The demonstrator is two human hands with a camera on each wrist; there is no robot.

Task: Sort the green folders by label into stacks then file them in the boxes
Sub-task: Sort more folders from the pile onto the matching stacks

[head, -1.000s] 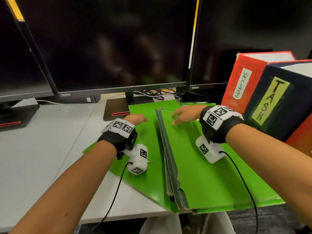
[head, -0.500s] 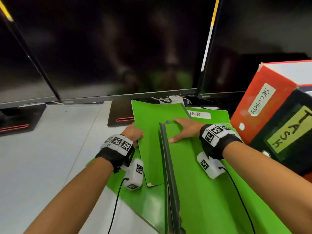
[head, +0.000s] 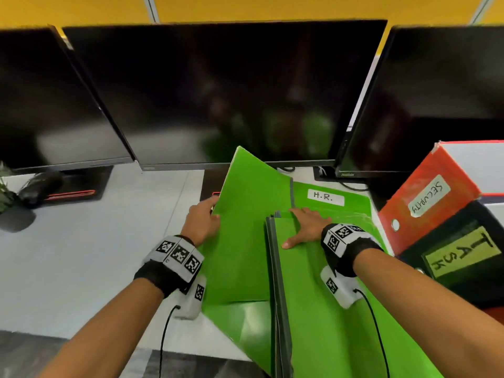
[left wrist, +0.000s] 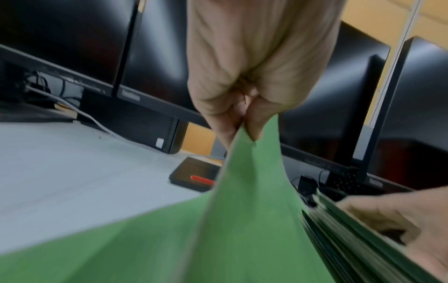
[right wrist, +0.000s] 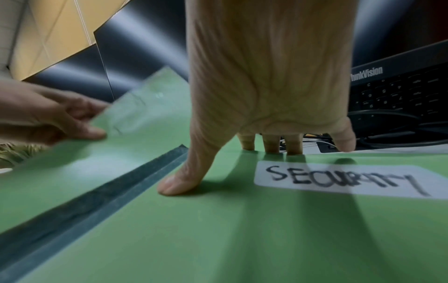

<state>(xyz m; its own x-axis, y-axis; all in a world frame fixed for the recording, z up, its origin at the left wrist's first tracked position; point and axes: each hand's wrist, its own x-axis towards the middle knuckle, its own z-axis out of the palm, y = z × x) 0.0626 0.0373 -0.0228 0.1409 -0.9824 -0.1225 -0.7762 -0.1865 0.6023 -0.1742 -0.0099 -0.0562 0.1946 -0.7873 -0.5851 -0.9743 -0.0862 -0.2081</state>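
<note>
My left hand (head: 214,211) pinches the left edge of a green folder (head: 251,227) and holds it raised and tilted above the desk; the left wrist view shows thumb and fingers of this hand (left wrist: 244,134) clamped on the folder (left wrist: 254,191). My right hand (head: 302,222) presses flat on a stack of green folders (head: 313,309). In the right wrist view that hand (right wrist: 218,149) rests beside the top folder's SECURITY label (right wrist: 339,180). Behind the stack lies a folder labelled H.R. (head: 324,197). A red SECURITY box (head: 428,200) and a dark TASK box (head: 463,252) stand at the right.
Three dark monitors (head: 226,91) line the back of the grey desk (head: 95,241), with cables and stand bases under them. A keyboard (right wrist: 400,92) sits behind the stack. A dark object (head: 38,184) lies at the far left. The desk's front edge runs just below my wrists.
My left hand took the folder's left edge and lifted it, tilting it up off the desk. The H.R. label came into sight. My right hand stayed on the stack.
</note>
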